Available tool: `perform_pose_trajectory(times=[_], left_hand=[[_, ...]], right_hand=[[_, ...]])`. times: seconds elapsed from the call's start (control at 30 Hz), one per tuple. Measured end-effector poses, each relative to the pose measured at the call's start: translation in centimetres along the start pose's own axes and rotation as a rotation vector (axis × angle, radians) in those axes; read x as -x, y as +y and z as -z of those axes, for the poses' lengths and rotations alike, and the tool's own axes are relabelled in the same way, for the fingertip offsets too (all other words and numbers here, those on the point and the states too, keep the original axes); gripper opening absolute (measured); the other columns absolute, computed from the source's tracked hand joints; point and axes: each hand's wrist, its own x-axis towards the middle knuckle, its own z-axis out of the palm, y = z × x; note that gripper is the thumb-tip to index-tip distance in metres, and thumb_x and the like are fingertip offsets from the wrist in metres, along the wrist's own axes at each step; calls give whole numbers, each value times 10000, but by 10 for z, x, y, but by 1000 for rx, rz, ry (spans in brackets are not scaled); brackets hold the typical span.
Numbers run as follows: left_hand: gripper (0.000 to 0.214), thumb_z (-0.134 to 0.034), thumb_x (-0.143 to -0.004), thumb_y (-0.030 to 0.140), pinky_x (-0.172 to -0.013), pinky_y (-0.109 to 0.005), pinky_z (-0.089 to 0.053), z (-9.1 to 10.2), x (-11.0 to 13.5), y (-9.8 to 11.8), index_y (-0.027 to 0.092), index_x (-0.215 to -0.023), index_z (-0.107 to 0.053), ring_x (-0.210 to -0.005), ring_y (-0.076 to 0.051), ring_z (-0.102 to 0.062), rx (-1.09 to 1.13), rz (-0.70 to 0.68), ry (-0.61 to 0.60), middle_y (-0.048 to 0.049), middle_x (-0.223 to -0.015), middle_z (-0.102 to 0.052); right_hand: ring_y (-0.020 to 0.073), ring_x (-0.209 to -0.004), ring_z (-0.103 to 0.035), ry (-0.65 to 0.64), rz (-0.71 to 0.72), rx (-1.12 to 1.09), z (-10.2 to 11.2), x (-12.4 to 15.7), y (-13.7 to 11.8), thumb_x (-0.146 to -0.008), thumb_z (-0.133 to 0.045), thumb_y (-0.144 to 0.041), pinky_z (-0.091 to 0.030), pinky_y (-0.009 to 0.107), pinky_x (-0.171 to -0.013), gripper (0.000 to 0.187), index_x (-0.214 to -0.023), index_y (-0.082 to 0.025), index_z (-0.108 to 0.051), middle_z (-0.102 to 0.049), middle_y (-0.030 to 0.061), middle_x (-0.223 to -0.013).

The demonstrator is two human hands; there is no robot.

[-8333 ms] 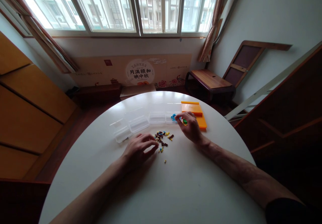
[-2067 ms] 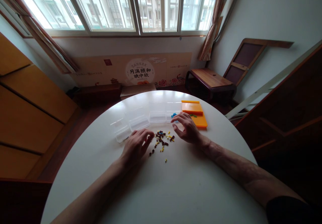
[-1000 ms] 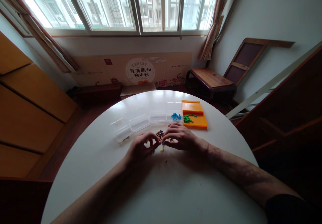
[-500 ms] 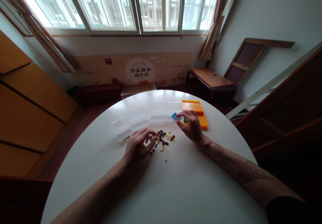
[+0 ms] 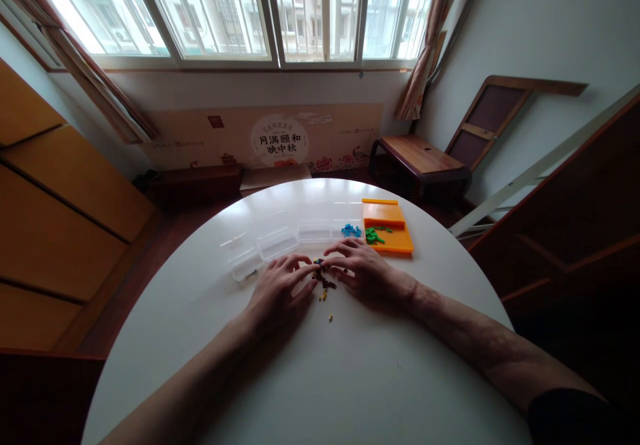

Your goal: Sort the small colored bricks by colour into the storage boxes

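Observation:
A small pile of tiny toy bricks (image 5: 327, 284), brown and yellow with a dark bluish bit, lies on the white round table. My left hand (image 5: 283, 284) rests at the pile's left side, fingers apart and tips among the bricks. From the right, my right hand (image 5: 363, 270) reaches over the pile with fingers stretched and spread, covering part of it. Both hands' fingertips come close together at the pile's far edge. Blue bricks (image 5: 351, 230) sit in a clear box just beyond my right hand. Green bricks (image 5: 374, 236) lie in an orange tray (image 5: 403, 240).
Several clear plastic boxes with raised lids, among them one clear box (image 5: 277, 242), stand in an arc beyond the hands. A single yellow brick (image 5: 331, 318) lies nearer on the table (image 5: 350, 378). A wooden chair (image 5: 425, 154) stands beyond the table at right.
My right hand has moved left and nearer, from above the blue and green bricks to the pile. The green bricks are now uncovered. My left hand has barely shifted.

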Motion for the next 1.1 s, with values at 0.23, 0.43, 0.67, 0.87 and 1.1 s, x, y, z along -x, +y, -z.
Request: perform_pose_trajectory(times=[0.23,0.43,0.67,0.87,1.1], left_hand=[[185,-633,-1082,344,-1022,-452,-512,-3,1,0,303,-1196,-773,-1132,-255,-692,-7,10,1,-56,-1286,-751],[279,-637,-1074,363,-1040,-463,-534,-2,1,0,293,-1324,-741,-1167,-272,-695,-14,15,17,-76,-1334,-745],[281,-639,-1075,336,-1040,-464,-516,0,0,2,335,-1340,-732,-1204,-278,-694,-25,-4,-6,-48,-1387,-734],[194,-639,-1083,340,-1049,-462,-495,-1,1,2,291,-1251,-722,-1215,-271,-694,-14,10,-14,-49,-1382,-747],[224,-622,-1097,341,-1069,-475,-500,0,-2,4,301,-1287,-734,-1235,-272,-707,-23,-31,-24,-40,-1384,-773]], right_hand=[[233,-1168,-683,5,3,-2,3,-2,-2,-1071,-678,-239,-517,443,-1069,143,-1190,-286,-741,-782,38,-1242],[241,-1158,-683,13,-6,6,1,-2,-2,-1053,-698,-235,-522,453,-1064,147,-1188,-275,-740,-784,48,-1238],[236,-1118,-681,33,-5,0,1,-1,-1,-1035,-707,-217,-521,448,-1057,143,-1143,-294,-760,-791,33,-1200],[232,-1073,-687,54,-10,-33,1,-1,-5,-995,-730,-220,-525,447,-1046,86,-1051,-282,-757,-800,24,-1161],[223,-1068,-691,67,-47,-51,-1,-1,-5,-978,-747,-208,-518,442,-1045,67,-959,-273,-744,-808,13,-1162]])
